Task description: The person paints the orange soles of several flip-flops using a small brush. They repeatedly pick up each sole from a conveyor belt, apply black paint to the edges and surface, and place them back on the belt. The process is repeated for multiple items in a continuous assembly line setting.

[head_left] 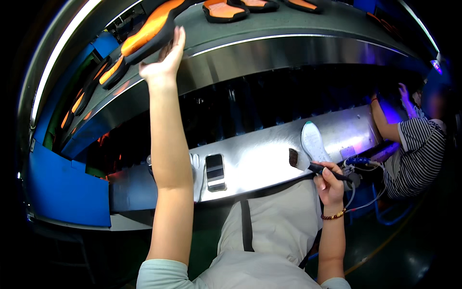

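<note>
Station notes, standing by: the left hand point(166, 62) is stretched well out to the far left, up at the grey-green belt point(272, 25), against the near, right-hand side of an orange-and-black sole point(153, 30). Its fingers look extended rather than fisted; some are hidden by the dark rim, so I cannot tell whether it has hold of the sole or merely touches it. Key relation — the sole's long axis slants from near left to far right, crossing above the wrist, and this hand is much the closer of the two. The right hand point(331, 185) is low on the near right, fingers closed around the black handle of a brush point(317, 168), its brown bristles aimed left over the shiny metal bench point(257, 161). Just beyond the brush lies a white sole point(314, 139) with a green tip at its far end, long axis running near to far. Left of the brush, well apart, is a dark rectangle point(215, 172) in the bench. A co-worker point(421, 144) in a striped top sits at far right.
</note>
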`<act>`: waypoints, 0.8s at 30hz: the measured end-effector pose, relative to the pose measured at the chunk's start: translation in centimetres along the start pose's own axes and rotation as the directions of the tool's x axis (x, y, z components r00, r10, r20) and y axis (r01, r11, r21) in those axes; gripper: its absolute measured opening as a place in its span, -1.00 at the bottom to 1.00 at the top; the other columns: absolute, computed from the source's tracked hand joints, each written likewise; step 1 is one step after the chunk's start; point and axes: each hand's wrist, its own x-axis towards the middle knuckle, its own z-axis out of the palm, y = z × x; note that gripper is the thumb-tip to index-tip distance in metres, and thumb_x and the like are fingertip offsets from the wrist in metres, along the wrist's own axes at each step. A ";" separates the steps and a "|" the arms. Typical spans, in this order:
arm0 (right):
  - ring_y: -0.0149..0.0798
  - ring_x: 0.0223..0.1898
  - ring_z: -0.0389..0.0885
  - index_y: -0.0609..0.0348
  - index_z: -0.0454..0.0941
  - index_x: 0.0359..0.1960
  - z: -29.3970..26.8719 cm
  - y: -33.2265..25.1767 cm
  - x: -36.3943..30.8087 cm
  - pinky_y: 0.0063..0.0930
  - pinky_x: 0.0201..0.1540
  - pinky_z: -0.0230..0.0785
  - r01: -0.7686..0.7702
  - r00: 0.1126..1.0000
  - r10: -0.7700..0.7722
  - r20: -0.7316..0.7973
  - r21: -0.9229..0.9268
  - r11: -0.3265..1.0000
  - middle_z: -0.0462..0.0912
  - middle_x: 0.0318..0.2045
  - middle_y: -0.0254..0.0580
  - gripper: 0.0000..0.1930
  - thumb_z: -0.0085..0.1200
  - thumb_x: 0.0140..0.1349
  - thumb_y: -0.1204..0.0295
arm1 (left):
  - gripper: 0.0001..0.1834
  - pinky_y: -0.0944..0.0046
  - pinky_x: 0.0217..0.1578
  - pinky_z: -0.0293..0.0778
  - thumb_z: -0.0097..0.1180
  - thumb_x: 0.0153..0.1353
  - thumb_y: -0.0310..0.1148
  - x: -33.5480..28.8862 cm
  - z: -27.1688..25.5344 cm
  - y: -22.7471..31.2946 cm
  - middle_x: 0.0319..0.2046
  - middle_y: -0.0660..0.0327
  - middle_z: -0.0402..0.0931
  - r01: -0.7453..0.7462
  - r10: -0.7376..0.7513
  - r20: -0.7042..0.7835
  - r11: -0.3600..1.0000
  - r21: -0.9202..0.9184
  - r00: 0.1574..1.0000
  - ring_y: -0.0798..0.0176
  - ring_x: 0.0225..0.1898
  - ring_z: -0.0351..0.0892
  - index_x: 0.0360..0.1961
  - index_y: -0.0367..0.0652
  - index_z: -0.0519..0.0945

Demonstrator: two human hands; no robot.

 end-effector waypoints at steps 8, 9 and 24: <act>-0.48 -0.71 0.29 0.25 0.38 -0.31 -4.9 -0.2 -2.2 -0.62 -0.62 0.15 -0.008 0.959 0.004 -0.282 -0.012 1.000 0.48 -0.26 0.04 -0.86 -0.13 0.07 0.55 | -0.27 0.15 0.02 0.12 0.01 -0.11 -0.12 4.6 -1.1 -11.3 0.11 -0.01 0.03 0.124 0.108 -0.126 0.018 0.992 0.986 0.09 0.10 0.13 0.08 -0.26 0.14; -0.48 -0.71 0.29 0.25 0.38 -0.32 -5.2 -0.2 -2.2 -0.62 -0.62 0.15 -0.009 0.957 0.008 -0.289 -0.001 1.000 0.48 -0.27 0.03 -0.87 -0.13 0.07 0.55 | -0.24 0.17 0.03 0.12 0.06 -0.16 -0.12 6.7 -1.8 -11.4 0.09 -0.02 0.08 -0.008 0.061 0.024 -0.235 0.972 0.998 0.08 0.10 0.13 0.08 -0.22 0.15; -0.45 -0.69 0.33 0.24 0.41 -0.34 -8.1 -0.3 -0.6 -0.63 -0.62 0.17 -0.066 0.886 0.106 -0.451 0.105 0.992 0.53 -0.40 -0.12 -0.87 -0.11 0.05 0.56 | -0.62 0.17 -0.01 0.21 0.02 0.00 -0.29 17.9 -6.3 -13.7 -0.15 -0.04 0.38 -0.306 -0.311 0.016 -0.924 0.230 0.950 0.02 -0.06 0.34 -0.10 -0.11 0.43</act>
